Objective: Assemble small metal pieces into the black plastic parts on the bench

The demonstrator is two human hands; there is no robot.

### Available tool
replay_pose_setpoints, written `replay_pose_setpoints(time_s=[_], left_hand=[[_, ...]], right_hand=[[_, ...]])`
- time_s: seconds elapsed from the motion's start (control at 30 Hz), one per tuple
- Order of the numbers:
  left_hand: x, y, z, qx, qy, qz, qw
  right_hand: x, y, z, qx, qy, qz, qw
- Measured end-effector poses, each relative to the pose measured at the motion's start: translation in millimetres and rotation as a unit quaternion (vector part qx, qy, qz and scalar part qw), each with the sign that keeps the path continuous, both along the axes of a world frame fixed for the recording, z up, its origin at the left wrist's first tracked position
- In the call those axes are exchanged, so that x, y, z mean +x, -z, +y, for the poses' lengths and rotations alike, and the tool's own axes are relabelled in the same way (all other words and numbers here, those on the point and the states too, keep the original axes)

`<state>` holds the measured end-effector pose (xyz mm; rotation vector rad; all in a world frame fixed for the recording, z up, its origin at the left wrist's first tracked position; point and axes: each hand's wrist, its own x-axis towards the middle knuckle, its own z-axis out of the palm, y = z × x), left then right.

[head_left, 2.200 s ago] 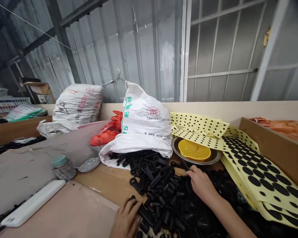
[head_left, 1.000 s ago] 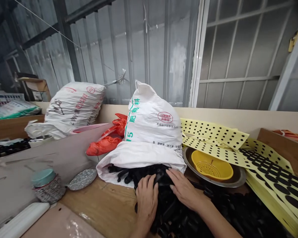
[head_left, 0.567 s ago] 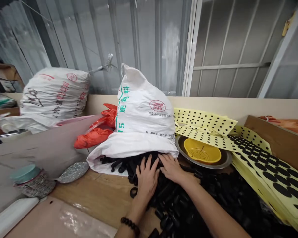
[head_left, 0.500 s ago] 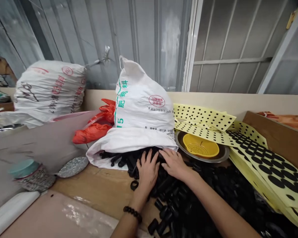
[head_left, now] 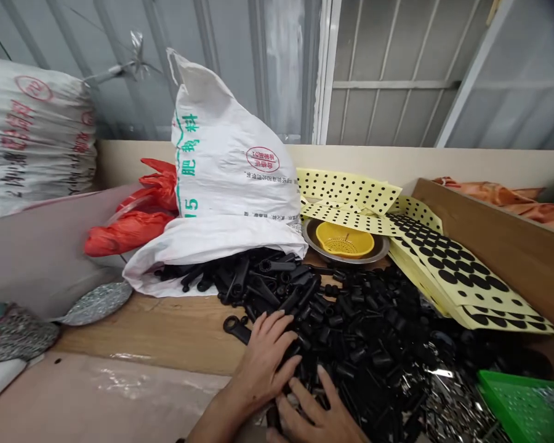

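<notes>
My left hand (head_left: 266, 357) lies on the near left edge of a heap of black plastic parts (head_left: 355, 314), its fingers stretched out and slightly apart. Just below and to the right, my right hand (head_left: 321, 412) rests low at the front of the heap with spread fingers, partly cut off by the frame's bottom. Neither hand visibly grips a part. A white woven sack (head_left: 235, 154) lies with its mouth toward me. Long black handle-like pieces with ring ends (head_left: 244, 277) spill from that mouth. One ring-ended piece (head_left: 235, 327) sits beside my left fingertips.
Behind the heap, a metal bowl (head_left: 383, 251) holds a yellow strainer (head_left: 346, 239). Yellow sheets with black dots (head_left: 447, 261) lie to the right. Shiny metal pieces (head_left: 457, 400) and a green basket (head_left: 521, 394) are at front right. A red plastic bag (head_left: 129, 232) sits left of the sack.
Both hands have drawn back from the sack's mouth toward me, uncovering the black pieces there. The view has turned right and down, bringing the green basket and metal pieces into sight.
</notes>
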<state>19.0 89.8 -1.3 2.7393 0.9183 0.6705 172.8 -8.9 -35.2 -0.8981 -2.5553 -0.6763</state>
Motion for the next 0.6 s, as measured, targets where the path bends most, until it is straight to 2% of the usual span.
replay_pose_setpoints(time_s=[0.13, 0.3, 0.5, 0.6], left_hand=[[13.0, 6.8, -2.4, -0.037, -0.013, -0.015, 0.999], [41.7, 16.3, -4.3, -0.048, -0.079, -0.064, 0.994], [73.4, 14.5, -3.5, -0.064, -0.147, -0.108, 0.981], [66.9, 11.6, -4.1, -0.056, -0.136, -0.12, 0.982]], right_hand=[[20.7, -26.7, -3.1, -0.076, 0.044, -0.013, 0.996], [34.9, -42.2, -3.8, -0.186, 0.049, -0.01, 0.981], [44.9, -55.9, 8.9, -0.209, 0.077, -0.001, 0.975], [52.1, -69.8, 2.6, -0.205, 0.102, 0.012, 0.973]])
